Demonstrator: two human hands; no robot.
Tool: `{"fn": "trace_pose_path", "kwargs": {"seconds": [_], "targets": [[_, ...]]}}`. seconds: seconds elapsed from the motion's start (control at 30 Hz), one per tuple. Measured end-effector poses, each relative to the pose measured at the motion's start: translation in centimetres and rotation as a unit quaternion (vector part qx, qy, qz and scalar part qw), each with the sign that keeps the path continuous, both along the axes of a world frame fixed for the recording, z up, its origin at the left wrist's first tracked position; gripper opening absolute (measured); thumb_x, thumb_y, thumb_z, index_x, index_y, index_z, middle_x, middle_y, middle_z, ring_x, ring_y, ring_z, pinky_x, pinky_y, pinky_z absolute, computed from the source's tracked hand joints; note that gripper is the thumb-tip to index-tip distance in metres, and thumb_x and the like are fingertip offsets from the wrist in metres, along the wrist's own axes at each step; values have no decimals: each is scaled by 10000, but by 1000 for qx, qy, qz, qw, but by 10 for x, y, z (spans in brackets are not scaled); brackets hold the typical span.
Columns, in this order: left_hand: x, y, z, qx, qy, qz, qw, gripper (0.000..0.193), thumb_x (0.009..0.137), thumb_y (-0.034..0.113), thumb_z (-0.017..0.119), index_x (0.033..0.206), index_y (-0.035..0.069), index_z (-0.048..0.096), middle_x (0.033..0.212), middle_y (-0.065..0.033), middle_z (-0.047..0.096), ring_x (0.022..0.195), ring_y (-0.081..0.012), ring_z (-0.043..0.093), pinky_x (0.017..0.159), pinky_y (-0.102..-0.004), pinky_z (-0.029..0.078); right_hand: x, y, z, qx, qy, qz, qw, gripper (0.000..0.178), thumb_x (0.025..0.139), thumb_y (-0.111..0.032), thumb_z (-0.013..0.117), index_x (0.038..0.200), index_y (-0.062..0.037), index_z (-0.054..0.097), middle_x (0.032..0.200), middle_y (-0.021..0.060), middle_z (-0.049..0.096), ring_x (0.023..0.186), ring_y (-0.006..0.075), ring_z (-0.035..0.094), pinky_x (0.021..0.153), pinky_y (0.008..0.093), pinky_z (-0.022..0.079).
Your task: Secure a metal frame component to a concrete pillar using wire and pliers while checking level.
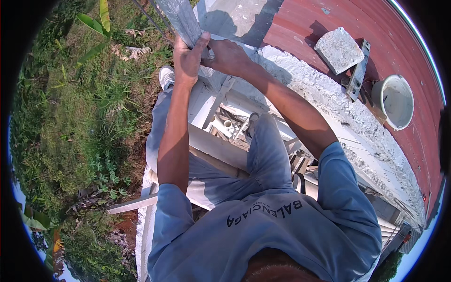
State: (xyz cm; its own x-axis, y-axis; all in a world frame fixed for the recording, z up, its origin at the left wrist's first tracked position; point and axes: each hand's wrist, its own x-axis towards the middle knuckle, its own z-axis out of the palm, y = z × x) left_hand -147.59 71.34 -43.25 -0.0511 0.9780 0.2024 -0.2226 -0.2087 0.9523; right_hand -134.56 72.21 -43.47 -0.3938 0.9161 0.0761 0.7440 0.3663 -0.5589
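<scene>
A grey, weathered beam [182, 19] rises toward the top edge of the view. My left hand [188, 60] is closed around its lower part, thumb lying along the near face. Right beside it, my right hand [228, 57] is closed against the beam's side with the fingers curled; its fingertips are partly hidden, and no separate tool shows in it. Below both hands, a pale plank [218, 103] slants down between my legs.
I am perched high above grassy ground [108, 122]. A rough white wall top [319, 91] curves along the right. On the red metal roof [300, 28] beyond stand a pale block [340, 49], a metal bar [358, 70] and a white bucket [398, 103]. Pipes and scraps [229, 123] lie far below.
</scene>
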Motion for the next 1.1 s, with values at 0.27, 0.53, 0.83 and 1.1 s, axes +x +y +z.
{"fn": "trace_pose_path", "kwargs": {"seconds": [0.27, 0.53, 0.83, 1.1], "targets": [[0, 7, 54, 98, 38, 14, 994, 376, 852, 167, 723, 1146, 38, 528, 994, -73, 631, 860, -150, 612, 749, -315, 512, -7, -11, -22, -6, -98, -27, 995, 431, 845, -396, 653, 1090, -52, 566, 1001, 174, 669, 977, 340, 648, 832, 458, 512], [4, 21, 42, 65, -60, 26, 996, 377, 864, 114, 695, 1169, 36, 488, 1021, -79, 604, 892, -167, 602, 794, -330, 504, 17, -19, -34, 38, -32, -41, 998, 565, 854, -440, 660, 1265, -86, 499, 1074, 156, 671, 1007, 360, 634, 841, 466, 498], [19, 19, 49, 20, -113, 22, 993, 389, 865, 71, 677, 1189, 41, 463, 1031, -82, 585, 917, -177, 588, 812, -361, 498, 99, -135, -21, -84, 151, -105, 979, 352, 874, -218, 641, 1184, -67, 569, 948, 180, 693, 882, 346, 667, 787, 432, 502], [-2, 33, 38, -42, -64, 10, 997, 290, 849, 111, 710, 1085, 65, 546, 958, -49, 613, 860, -152, 584, 751, -333, 487, 157, -257, -87, -187, 137, -228, 946, 330, 847, -199, 669, 1151, -84, 611, 898, 150, 697, 843, 296, 680, 765, 392, 511]]}}
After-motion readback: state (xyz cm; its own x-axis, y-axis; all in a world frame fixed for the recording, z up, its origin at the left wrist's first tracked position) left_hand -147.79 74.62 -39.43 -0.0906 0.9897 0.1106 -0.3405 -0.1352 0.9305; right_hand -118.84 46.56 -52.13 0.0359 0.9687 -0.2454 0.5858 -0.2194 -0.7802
